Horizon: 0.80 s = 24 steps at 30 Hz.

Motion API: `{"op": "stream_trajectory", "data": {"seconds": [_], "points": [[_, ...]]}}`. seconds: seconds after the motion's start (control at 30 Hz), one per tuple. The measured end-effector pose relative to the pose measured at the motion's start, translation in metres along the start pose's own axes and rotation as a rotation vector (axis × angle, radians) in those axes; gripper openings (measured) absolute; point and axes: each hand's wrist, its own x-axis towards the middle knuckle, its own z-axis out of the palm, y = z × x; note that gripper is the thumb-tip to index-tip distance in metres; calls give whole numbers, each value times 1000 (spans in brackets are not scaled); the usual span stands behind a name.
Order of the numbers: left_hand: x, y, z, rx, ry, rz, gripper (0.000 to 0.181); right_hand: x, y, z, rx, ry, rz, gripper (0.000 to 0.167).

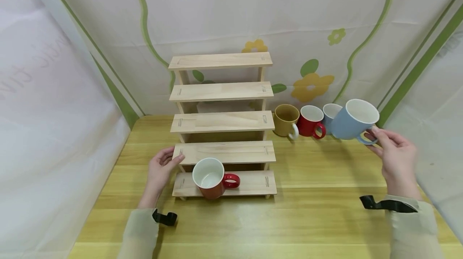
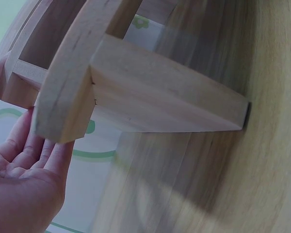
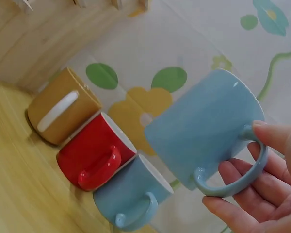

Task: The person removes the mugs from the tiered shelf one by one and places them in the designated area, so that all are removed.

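My right hand [image 1: 398,158] holds a light blue mug [image 1: 352,120] by its handle, raised and tilted near the row of mugs. In the right wrist view, thumb and fingers pinch the mug's handle [image 3: 237,184]. At the left end of a stepped wooden rack [image 1: 224,152], my left hand [image 1: 160,170] grips the second board from the bottom, thumb on top. The left wrist view shows fingers behind the rack's edge [image 2: 63,97]. On the lowest board stands a brownish-red mug [image 1: 209,182] with a white inside, its red handle pointing right.
Right of the rack, a mustard mug [image 1: 285,119] with a white handle, a red mug [image 1: 309,121] and a second light blue mug [image 3: 131,191] stand side by side on the wooden table [image 1: 307,218]. Printed cloth [image 1: 217,17] hangs behind and at both sides.
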Motion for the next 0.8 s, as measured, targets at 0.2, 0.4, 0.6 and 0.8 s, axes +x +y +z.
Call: {"op": "stream_trajectory", "data": {"seconds": [0.2, 0.4, 0.6, 0.8], "points": [[0, 1, 0, 0, 2, 3, 52, 7, 4, -11, -10, 183, 15, 25], [0, 0, -1, -3, 2, 8, 52, 18, 10, -20, 39, 333, 25, 29], [-1, 0, -1, -3, 8, 17, 50, 39, 14, -26, 81, 369, 32, 28], [0, -1, 0, -8, 3, 12, 51, 63, 30, -33, 9, 434, 19, 22]]}}
